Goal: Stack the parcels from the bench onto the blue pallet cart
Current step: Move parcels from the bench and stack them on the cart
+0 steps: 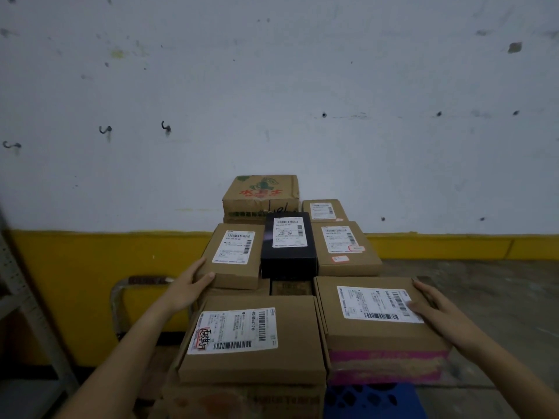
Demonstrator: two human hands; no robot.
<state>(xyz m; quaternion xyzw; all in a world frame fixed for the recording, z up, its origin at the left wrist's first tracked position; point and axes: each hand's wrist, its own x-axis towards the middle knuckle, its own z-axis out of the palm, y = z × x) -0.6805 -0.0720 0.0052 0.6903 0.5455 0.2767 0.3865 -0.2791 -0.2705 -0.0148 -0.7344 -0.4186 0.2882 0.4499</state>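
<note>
A stack of parcels fills the blue pallet cart (372, 400), whose perforated deck shows at the bottom. My left hand (189, 285) grips the near left corner of a small brown box (234, 255) with a white label. My right hand (438, 313) lies flat with straight fingers on the right side of a wide brown box (378, 309) that has pink tape on its front. A black box (289, 246) stands between brown boxes in the middle row. A flat labelled box (251, 337) lies nearest me on the left.
A printed carton (261, 193) tops the far end of the stack against the white wall with a yellow base stripe. The cart's metal handle (121, 297) rises at the left. A grey shelf frame (18, 297) stands at the far left. Concrete floor lies to the right.
</note>
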